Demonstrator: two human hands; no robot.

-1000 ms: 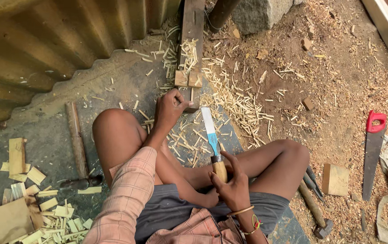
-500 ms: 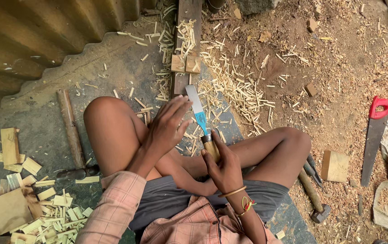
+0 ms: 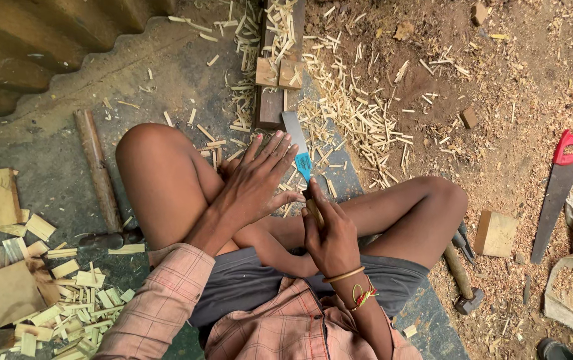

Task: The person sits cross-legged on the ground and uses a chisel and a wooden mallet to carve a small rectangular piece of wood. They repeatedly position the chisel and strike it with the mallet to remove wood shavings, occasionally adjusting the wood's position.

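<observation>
Gripping: the right hand [image 3: 330, 235] is clenched round the wooden handle of a chisel [image 3: 298, 148], blade pointing away from the body
Chisel: flat steel blade with a blue label, held over the crossed legs, its tip near the dark wooden block [image 3: 273, 100] on the ground ahead
Left hand: the left hand [image 3: 258, 180] has its fingers spread and released, palm down beside the blade, fingertips close to the steel; whether they touch it cannot be told
Ground ahead: pale wood splinters [image 3: 360, 120] scattered thickly about the block
Left edge of the ground: a hammer [image 3: 100, 180] lying beside the knee, and a heap of cut wood pieces [image 3: 46, 293] nearer the corner
Right edge: a handsaw with a red handle [image 3: 558, 190], a small wood block [image 3: 496, 233] and a second hammer [image 3: 461, 280] by the thigh
</observation>
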